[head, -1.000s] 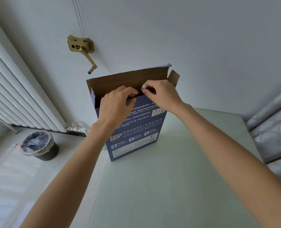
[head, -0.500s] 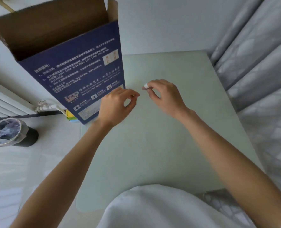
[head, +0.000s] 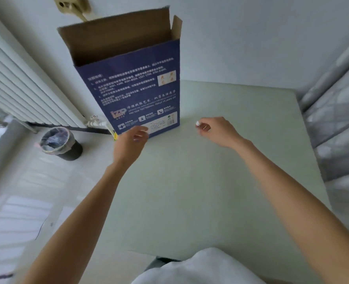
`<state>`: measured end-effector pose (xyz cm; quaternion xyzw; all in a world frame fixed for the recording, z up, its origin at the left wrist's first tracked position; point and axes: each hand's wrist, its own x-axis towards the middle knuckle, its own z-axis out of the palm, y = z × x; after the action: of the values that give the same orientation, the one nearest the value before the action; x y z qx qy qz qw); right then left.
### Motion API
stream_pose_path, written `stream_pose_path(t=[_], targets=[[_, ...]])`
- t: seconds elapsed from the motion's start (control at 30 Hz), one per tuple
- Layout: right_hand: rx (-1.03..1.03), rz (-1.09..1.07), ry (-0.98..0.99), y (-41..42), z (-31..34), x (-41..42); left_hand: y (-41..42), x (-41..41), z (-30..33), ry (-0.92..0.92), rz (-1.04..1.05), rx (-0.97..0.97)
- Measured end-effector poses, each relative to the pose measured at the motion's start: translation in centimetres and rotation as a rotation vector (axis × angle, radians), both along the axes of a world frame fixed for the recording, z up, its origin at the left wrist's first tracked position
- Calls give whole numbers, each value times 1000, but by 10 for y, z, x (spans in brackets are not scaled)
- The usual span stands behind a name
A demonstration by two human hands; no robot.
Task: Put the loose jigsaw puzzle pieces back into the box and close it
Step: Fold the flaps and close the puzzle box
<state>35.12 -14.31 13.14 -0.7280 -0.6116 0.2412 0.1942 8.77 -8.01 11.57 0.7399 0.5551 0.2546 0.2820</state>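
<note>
Box: the blue box (head: 136, 93) stands upright at the far left corner of the pale green table (head: 210, 181), long axis vertical, printed face toward the person, mouth up.
Flaps: the top is open; the large brown flap (head: 116, 35) rises at the back and a small side flap (head: 176, 27) stands at the right.
Left hand: the left hand (head: 130, 142) hovers just in front of the box's lower edge, fingers loosely curled, grip holding nothing.
Right hand: the right hand (head: 216, 130) is apart from the box, above the table, fingers curled inward; a tiny white spot shows at the fingertips, and whether it is a piece or a nail I cannot tell.
Pieces: none visible loose on the table.
Step in hand: judged as closing the box.
Doing it well: steady the lower body with one hand, fold the side flap in first, then bring the large flap forward and tuck it; press gently, since the tall, narrow box could tip.
</note>
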Motion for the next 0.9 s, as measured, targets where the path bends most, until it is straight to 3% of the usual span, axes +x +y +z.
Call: stream_pose_path(t=[0.2,0.33,0.47,0.63,0.8,0.9], targets=[[179,-125,328,93,48,-26,45,-48,44,-355,382,227],[210,-227,493,138,67,-29,90,-49,63,-490,254,50],[210,-116,652,161,70,-26,118,-38,72,-621,190,-28],[312,-224,576,140,69,-2,126,-9,83,-484,165,118],[424,-383,321,74,86,58,111,51,89,-300,-123,321],[441,-377,196,29,95,93,93,88,85,-307,-260,300]])
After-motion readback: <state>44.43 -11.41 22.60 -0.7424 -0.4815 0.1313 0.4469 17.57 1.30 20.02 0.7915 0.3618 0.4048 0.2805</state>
